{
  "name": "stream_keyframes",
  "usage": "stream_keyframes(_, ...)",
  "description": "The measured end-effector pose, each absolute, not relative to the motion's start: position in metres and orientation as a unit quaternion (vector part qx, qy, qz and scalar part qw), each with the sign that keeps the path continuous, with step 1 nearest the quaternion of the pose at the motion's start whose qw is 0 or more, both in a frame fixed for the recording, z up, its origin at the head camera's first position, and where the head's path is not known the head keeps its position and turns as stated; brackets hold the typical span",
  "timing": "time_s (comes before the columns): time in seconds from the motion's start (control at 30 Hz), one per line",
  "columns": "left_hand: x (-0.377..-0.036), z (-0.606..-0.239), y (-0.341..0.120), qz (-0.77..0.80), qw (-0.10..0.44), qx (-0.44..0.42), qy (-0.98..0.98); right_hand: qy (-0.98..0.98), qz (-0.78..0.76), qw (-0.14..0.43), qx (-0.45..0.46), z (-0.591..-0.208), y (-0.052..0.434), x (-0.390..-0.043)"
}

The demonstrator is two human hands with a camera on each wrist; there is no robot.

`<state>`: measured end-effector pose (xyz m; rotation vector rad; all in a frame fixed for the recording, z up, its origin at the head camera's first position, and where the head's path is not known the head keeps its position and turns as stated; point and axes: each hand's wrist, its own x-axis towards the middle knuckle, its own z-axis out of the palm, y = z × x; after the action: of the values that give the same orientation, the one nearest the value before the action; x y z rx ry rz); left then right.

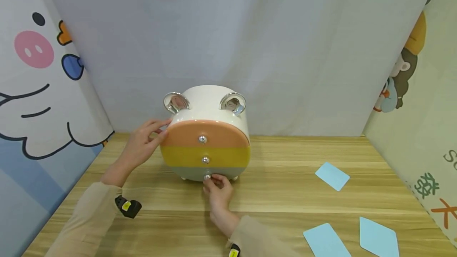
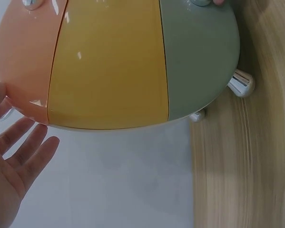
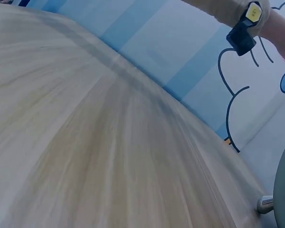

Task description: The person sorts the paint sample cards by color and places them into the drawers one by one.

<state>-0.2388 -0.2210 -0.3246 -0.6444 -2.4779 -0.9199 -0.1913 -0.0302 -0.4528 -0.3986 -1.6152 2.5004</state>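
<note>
A round white drawer box with two silver ears stands on the wooden table. Its front has an orange top drawer, a yellow middle drawer and a grey-green bottom drawer, all closed. My left hand rests straight fingers on the box's upper left side. The left wrist view shows that left hand open beside the orange drawer. My right hand pinches the bottom drawer's silver knob.
Three light blue cards lie on the table's right side: one rectangle and two near the front edge. Cartoon-printed curtains hang on the left and right, with a plain white backdrop behind the box.
</note>
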Motion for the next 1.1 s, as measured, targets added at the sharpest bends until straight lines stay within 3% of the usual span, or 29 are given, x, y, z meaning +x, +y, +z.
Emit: stream_keyframes(1.1, -0.2376, -0.3227, -0.2205, -0.328, 0.209, -0.228, -0.893, -0.454, 0.865, 0.077, -0.198, -0.4487, -0.0391, -0.1914)
